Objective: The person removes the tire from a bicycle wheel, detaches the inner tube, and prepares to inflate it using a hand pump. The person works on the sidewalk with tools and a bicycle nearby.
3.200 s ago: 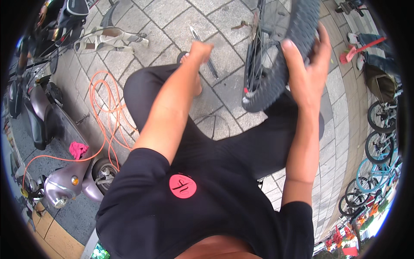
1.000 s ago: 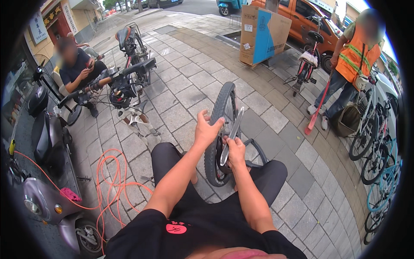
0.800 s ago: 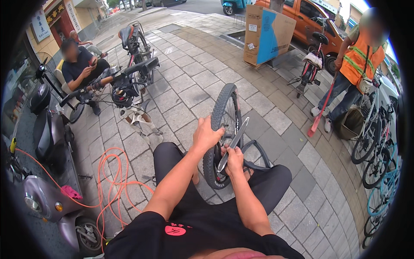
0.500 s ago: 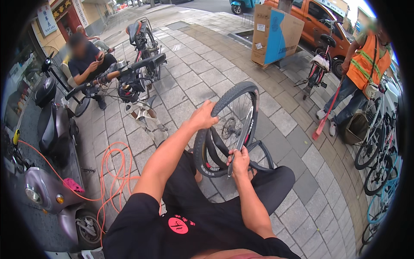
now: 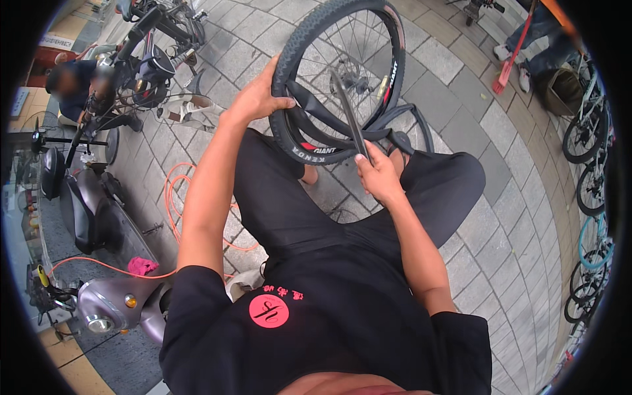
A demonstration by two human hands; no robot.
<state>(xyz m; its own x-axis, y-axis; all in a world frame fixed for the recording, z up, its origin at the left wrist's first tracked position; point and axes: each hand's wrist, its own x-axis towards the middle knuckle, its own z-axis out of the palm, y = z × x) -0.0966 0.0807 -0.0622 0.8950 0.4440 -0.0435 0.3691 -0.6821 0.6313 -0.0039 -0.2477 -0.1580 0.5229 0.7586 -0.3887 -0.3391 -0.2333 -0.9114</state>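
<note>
In front of my knees a bicycle wheel (image 5: pixel 392 39) with a black knobby tyre stands tilted over the paving. My left hand (image 5: pixel 260 95) is closed round the tyre's left side, its thumb over the inner edge. A black inner tube (image 5: pixel 315 131) hangs loose out of the tyre, and part of it trails to the right of the wheel. My right hand (image 5: pixel 380 172) grips the lower end of a long, narrow, flat bar (image 5: pixel 351 112), which looks like a tyre lever. Its far end points up across the spokes, near the hub; whether it touches them I cannot tell.
At left stand a grey scooter (image 5: pixel 108 306) and a bicycle (image 5: pixel 155 66), with an orange hose (image 5: pixel 172 191) coiled between them and me. A seated person (image 5: pixel 76 92) is beyond. Far right, someone holds a red broom (image 5: pixel 505 76) near a row of parked bicycles (image 5: pixel 586 145).
The view has tipped down, so the wheel sits higher in it. The bar has swung from the rim's right side to across the spokes. My left hand keeps its hold on the tyre.
</note>
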